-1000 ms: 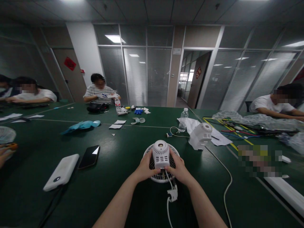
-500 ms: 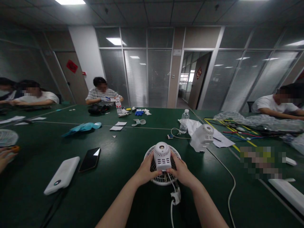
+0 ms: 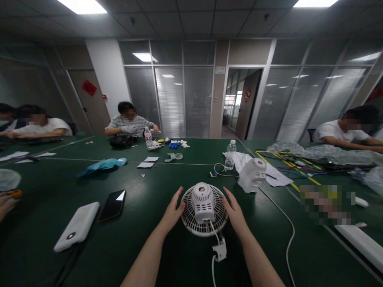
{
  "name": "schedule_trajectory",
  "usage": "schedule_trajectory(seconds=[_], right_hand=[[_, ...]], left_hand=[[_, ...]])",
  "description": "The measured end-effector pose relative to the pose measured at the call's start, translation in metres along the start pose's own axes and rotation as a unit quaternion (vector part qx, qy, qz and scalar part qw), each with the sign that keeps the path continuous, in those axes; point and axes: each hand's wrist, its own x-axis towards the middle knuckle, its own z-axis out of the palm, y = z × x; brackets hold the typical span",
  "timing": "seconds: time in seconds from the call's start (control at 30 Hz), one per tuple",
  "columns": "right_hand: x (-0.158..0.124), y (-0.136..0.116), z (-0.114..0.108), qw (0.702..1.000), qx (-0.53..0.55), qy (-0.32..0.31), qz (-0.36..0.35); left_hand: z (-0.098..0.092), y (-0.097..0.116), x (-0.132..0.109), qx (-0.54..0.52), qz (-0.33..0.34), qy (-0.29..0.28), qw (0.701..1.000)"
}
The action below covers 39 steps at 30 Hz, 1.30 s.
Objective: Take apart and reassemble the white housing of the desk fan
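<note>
A white fan grille (image 3: 191, 221) lies flat on the green table (image 3: 143, 247), with a white motor housing (image 3: 202, 202) standing upright in its middle. A white cable with a small connector (image 3: 219, 252) runs from the housing toward me. My left hand (image 3: 174, 210) is open at the grille's left rim, fingers stretched out. My right hand (image 3: 234, 211) is open at the right rim, fingers flat. Neither hand grips the housing.
A white power bank (image 3: 77, 226) and a black phone (image 3: 112, 205) lie to the left. A second white motor housing (image 3: 254, 172) rests on paper at the right, near a water bottle (image 3: 229, 154) and a white cable (image 3: 289, 235). Other people sit around the table.
Both hands let go of the motor housing and moved outward to the grille's rim, fingers opening. The housing now stands on the grille unheld.
</note>
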Motion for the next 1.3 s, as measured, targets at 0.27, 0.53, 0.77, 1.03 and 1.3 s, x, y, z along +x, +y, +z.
schedule_trajectory(seconds=[0.27,0.53,0.77,1.03,1.3], right_hand=[[-0.011,-0.005,0.016,0.986,-0.091,-0.132,-0.051],[-0.010,-0.006,0.015,0.984,-0.111,-0.136,-0.044],[-0.013,-0.009,0.013,0.984,-0.093,-0.141,-0.052],[-0.020,-0.024,0.021,0.987,-0.106,-0.107,-0.058],[-0.036,-0.062,0.025,0.988,-0.149,-0.018,-0.024]], left_hand=[[0.027,0.007,-0.005,0.050,0.032,-0.058,0.997],[0.028,0.009,-0.002,0.076,0.032,-0.039,0.996],[0.026,0.018,-0.004,0.128,0.033,-0.035,0.991],[0.024,0.020,-0.003,0.160,0.024,-0.036,0.986],[0.015,0.025,-0.003,0.233,0.033,-0.087,0.968]])
